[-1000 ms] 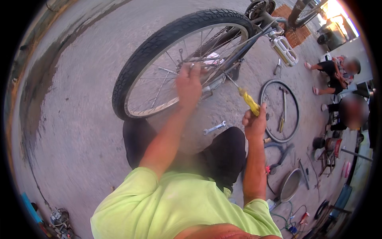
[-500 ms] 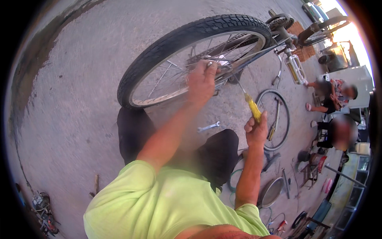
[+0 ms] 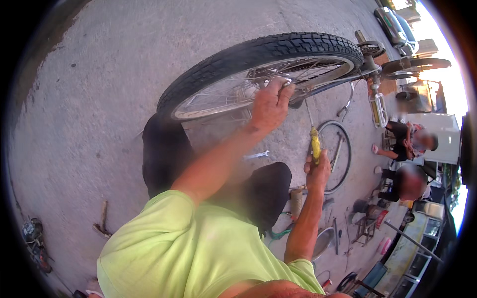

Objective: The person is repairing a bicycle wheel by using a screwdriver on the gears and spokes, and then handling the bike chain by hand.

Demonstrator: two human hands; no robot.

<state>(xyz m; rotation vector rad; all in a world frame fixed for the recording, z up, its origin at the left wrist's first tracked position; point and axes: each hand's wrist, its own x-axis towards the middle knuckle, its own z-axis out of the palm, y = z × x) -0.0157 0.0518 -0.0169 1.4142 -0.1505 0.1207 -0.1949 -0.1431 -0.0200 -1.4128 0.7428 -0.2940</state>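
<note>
while the right hand (image 3: 317, 172) clamped down on it, the yellow-handled screwdriver (image 3: 316, 144) jutted up out of the fist, fingers and thumb wrapped round the lower end of the grip. and look at that line: the thin metal shaft ran straight up toward the bicycle's rear wheel (image 3: 278, 45), though whether its tip touched anything you couldn't tell! over to the left hand (image 3: 271, 107), up beside the spokes near the middle of the wheel, fingers bent and bunched close together; something small and pale showed at the fingertips, but whether they were pinched on it was too hard to call. the wheel leaned over at a slant, knobbly tyre uppermost, with a pedal (image 3: 381, 110) off to its right.

below, between the two dark-trousered knees and the wheel, a wrench (image 3: 257, 155) lay on the grey, scuffed concrete floor (image 3: 99, 109). just right of the screwdriver, a bare ring-shaped tyre (image 3: 350, 154) lay flat, with a long-handled tool (image 3: 338, 148) inside it. lower down, behind the right forearm, sat a round basin (image 3: 326, 242); far left, a forked stick (image 3: 103, 221). and out on the right side, two people sat before a white panel (image 3: 445, 135), with a dark car (image 3: 389, 27) parked up in the top corner!
</note>
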